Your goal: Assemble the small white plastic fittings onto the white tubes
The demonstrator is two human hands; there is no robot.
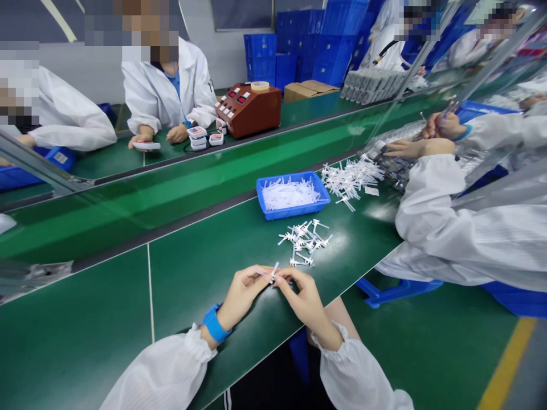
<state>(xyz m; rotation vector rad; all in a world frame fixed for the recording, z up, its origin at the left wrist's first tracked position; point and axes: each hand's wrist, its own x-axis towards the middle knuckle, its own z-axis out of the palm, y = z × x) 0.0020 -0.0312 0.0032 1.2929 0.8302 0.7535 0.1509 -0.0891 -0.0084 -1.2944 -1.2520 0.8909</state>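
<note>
My left hand (243,293) and my right hand (301,290) meet above the green table's front part, fingertips pinched together on a small white plastic fitting with tubes (274,272). A short translucent tube sticks up from it, and another points to the left. My fingers cover most of the fitting. Just beyond my hands lies a loose pile of similar white fittings with tubes (304,239). Behind that pile stands a blue tray (294,214) filled with short translucent tube pieces (290,193).
Right of the tray is a larger heap of white tube parts (352,176). A co-worker's hands (427,145) handle clear plastic bags beside it. A green conveyor belt (205,185) runs behind the table. Across it, a person sits near a reddish-brown control box (252,111).
</note>
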